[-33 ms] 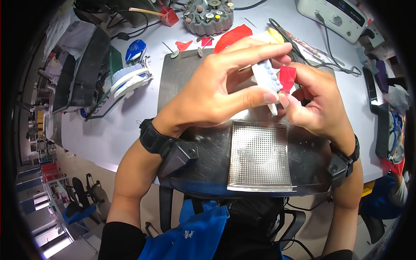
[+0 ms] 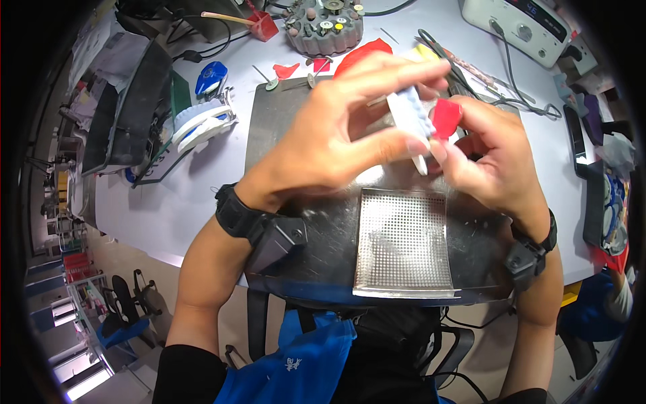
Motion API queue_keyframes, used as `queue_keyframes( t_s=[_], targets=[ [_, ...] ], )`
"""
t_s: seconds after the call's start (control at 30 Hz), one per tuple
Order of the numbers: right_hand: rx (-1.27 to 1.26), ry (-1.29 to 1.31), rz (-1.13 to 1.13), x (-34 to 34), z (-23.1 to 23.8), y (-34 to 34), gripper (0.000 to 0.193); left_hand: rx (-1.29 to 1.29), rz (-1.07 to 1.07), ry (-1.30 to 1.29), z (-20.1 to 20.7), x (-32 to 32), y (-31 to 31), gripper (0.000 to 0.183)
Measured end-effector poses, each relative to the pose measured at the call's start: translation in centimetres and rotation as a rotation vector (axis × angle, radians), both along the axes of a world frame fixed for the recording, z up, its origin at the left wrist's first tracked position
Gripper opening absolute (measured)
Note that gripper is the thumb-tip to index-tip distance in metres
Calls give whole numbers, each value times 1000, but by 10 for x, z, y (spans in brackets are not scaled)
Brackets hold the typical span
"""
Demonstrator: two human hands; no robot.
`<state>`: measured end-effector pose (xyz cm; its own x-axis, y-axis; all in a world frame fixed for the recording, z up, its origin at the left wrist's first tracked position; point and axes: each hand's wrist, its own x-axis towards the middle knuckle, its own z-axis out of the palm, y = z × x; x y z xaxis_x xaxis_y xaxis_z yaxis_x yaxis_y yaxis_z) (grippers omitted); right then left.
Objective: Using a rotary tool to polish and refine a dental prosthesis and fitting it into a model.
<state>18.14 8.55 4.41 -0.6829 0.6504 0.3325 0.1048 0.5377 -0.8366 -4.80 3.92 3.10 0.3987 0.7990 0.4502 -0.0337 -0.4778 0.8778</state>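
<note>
My left hand [image 2: 330, 128] grips a pale blue and white dental model [image 2: 408, 112] between thumb and fingers, its row of teeth facing right. My right hand [image 2: 494, 148] pinches a thin red sheet piece [image 2: 446, 120] against or just beside those teeth; whether the two touch I cannot tell. Both hands are close together above a dark metal work plate [image 2: 282, 141]. Just below them on the plate lies a perforated metal tray [image 2: 402, 242]. Part of the model is covered by my left fingers.
A gray bur stand [image 2: 323, 30] stands at the back, near red sheet scraps [image 2: 363, 54]. Another dental model on an articulator [image 2: 202, 124] sits to the left by a dark bin [image 2: 128, 108]. A white control box [image 2: 518, 27] and cables are at the far right, a parts box [image 2: 609, 209] at the right edge.
The dental model has tilted slightly and shifted a little left in my left hand. The red sheet piece has turned a little with my right fingers.
</note>
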Motion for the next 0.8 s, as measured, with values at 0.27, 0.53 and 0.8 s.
queue_keyframes(
  t_s=[0.27, 0.53, 0.8],
  targets=[
    [-174, -47, -43, 7, 2, 11, 13, 98, 75, 92, -2, -4, 4, 66],
    [319, -129, -180, 16, 14, 23, 17, -15, 299, 260, -12, 11, -3, 34],
    [417, -303, -108, 13, 13, 8, 14, 275, 441, 305, -12, 23, -6, 53]
  ],
)
